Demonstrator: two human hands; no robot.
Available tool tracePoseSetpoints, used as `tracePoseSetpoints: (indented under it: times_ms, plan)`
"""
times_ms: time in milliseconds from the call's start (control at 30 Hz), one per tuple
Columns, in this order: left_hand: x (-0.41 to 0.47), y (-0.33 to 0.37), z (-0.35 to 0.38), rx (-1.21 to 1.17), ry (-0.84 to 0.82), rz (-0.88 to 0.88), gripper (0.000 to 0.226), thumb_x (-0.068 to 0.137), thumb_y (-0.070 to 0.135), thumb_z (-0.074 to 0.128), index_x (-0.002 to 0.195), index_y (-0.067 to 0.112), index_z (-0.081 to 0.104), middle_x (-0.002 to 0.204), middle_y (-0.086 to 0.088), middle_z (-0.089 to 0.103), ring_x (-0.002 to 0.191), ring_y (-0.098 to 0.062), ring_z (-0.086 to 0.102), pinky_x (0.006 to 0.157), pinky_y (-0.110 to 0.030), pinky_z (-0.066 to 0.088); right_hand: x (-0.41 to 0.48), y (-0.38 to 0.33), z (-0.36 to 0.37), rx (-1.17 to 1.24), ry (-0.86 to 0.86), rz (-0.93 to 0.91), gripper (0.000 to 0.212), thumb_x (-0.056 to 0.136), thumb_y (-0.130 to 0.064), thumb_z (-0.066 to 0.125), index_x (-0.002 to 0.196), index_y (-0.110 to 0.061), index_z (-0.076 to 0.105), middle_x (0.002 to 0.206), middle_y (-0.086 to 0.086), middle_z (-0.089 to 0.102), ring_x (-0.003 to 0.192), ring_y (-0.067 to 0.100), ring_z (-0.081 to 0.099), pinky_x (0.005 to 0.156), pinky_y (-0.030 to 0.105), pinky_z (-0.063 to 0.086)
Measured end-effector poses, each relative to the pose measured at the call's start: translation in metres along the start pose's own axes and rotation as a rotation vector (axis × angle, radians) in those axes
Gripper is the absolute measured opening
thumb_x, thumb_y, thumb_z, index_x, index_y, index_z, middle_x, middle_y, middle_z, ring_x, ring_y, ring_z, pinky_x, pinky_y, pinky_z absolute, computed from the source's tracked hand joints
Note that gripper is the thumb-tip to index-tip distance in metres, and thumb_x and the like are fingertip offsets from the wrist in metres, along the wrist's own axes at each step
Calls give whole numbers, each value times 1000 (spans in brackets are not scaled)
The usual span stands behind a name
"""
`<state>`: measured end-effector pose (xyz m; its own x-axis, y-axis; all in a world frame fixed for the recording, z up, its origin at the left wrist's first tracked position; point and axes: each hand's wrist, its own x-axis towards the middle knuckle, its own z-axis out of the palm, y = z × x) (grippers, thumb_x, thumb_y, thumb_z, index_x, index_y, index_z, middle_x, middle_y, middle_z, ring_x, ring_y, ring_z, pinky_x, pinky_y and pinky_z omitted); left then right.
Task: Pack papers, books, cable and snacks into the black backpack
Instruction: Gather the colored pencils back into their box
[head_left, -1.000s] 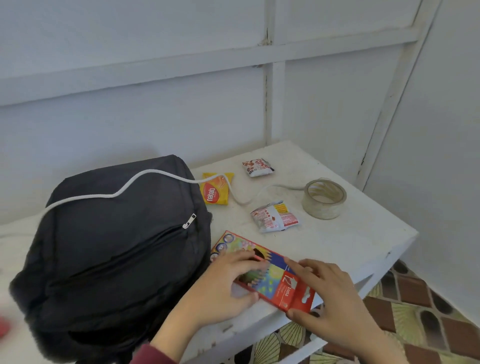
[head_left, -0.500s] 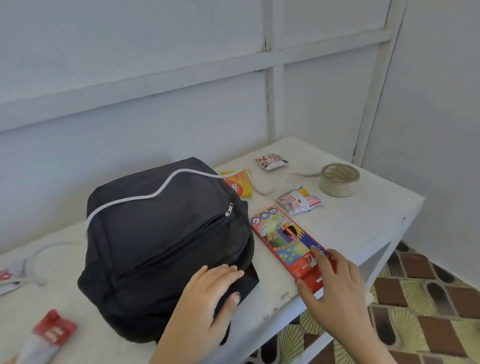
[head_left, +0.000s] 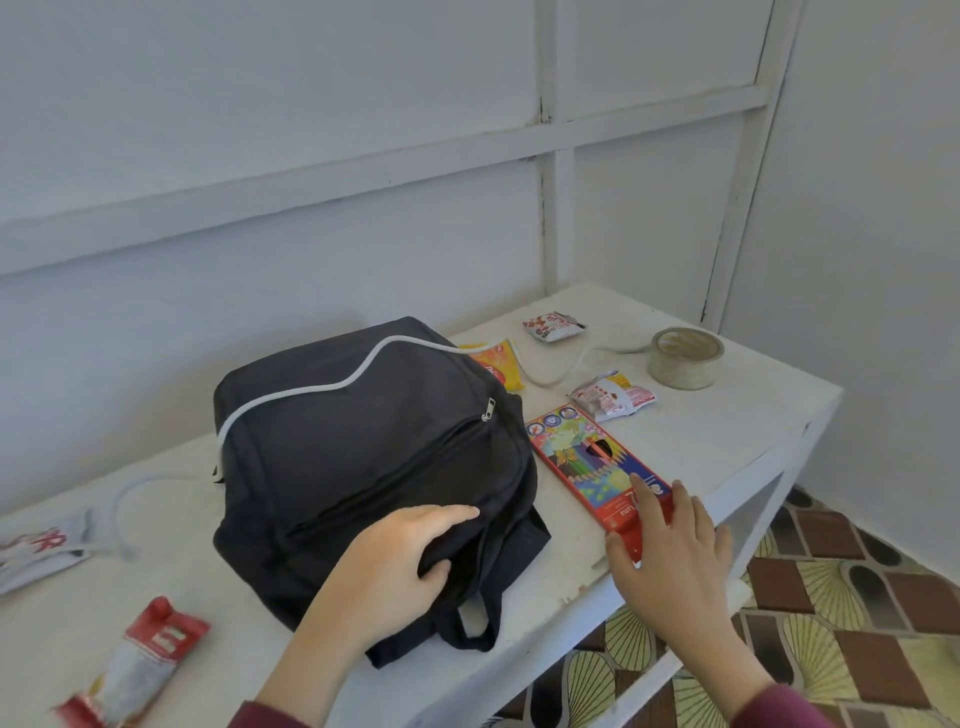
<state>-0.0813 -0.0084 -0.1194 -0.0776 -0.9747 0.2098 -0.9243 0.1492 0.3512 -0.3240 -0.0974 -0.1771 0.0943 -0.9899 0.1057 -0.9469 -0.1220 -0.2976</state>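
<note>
The black backpack (head_left: 363, 457) lies on the white table (head_left: 727, 447), its front zip closed. A white cable (head_left: 332, 387) runs over its top and down to the table on both sides. My left hand (head_left: 395, 561) rests on the bag's near front, with the thumb tucked into a fold of fabric that it grips. My right hand (head_left: 670, 551) holds the near red end of a coloured pencil box (head_left: 582, 457) lying right of the bag. Snack packets lie around: a yellow one (head_left: 498, 361), two red-and-white ones (head_left: 553, 326) (head_left: 610, 397), and a red-and-white pouch (head_left: 140, 660) at the near left.
A roll of clear tape (head_left: 684, 357) stands at the table's far right corner. A white printed sheet or bag (head_left: 36, 545) lies at the left edge. White panelled walls close the back and right. Patterned floor tiles (head_left: 831, 597) show beyond the table's front edge.
My left hand left the pencil box and moved onto the backpack's front, then took a fold of it. My right hand stays on the box's near end. The view has swung left.
</note>
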Motion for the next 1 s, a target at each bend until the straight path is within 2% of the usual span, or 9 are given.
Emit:
tracePoseSetpoints:
  times_ms: [100,200,300,400,500,667,767,867,1000]
  plan:
    - [3,0,-11,-21,57,-21,50,86,13,58,125,42,50,117,30,55,112,7,49,85,6,27,-1,-15,-4,42,-23,2,63,92,-54,28,148,-32,8,157,8,4,144,31,1,114,53,2]
    - [9,-2,-22,13,132,-15,48,83,11,62,122,39,55,112,29,57,107,5,52,85,4,30,-1,-38,-8,174,1,-210,68,81,-61,8,147,-42,8,158,-2,4,145,21,-5,114,47,-5]
    - [17,-10,-31,199,338,67,42,76,2,67,111,24,62,106,10,62,93,-9,59,78,-14,44,5,-63,-11,175,-33,-465,60,81,-59,1,139,-55,-9,155,-13,-8,137,4,-19,113,43,-15]
    - [20,-17,-34,435,533,200,27,78,-1,52,96,15,63,88,-2,61,73,-19,56,68,-25,39,22,-82,-13,169,-29,-551,56,85,-58,3,136,-56,-19,157,-10,-6,141,7,-15,111,45,-16]
    - [13,-25,-29,498,454,244,26,82,15,44,88,15,69,87,-1,65,78,-21,61,75,-27,36,42,-92,-9,91,-71,-555,61,80,-61,-6,138,-52,-20,158,-7,-5,145,18,-9,106,46,-18]
    - [4,-39,-22,649,208,9,56,55,52,81,100,20,72,111,-1,68,113,-30,58,106,-49,19,57,-96,1,73,-149,-551,63,74,-64,-11,135,-55,-22,158,-8,-6,145,23,-9,108,55,-15]
    - [7,-44,-25,636,129,-46,73,41,47,89,105,19,71,111,-3,68,114,-33,57,110,-49,8,59,-97,-2,86,-170,-555,57,80,-64,-7,133,-57,-23,158,-9,-8,145,22,-9,108,53,-16]
    - [19,-47,-30,607,160,-3,61,43,36,90,98,19,72,99,0,71,107,-29,61,110,-46,11,56,-91,-6,121,-172,-539,49,94,-57,7,134,-55,-22,158,-9,-7,145,19,-9,106,48,-20]
    - [34,-54,-36,547,137,69,41,58,26,82,97,23,68,78,10,69,82,-14,65,102,-34,28,49,-73,-7,154,-162,-469,62,73,-63,-12,134,-54,-24,158,-8,-1,145,15,-7,110,48,-18]
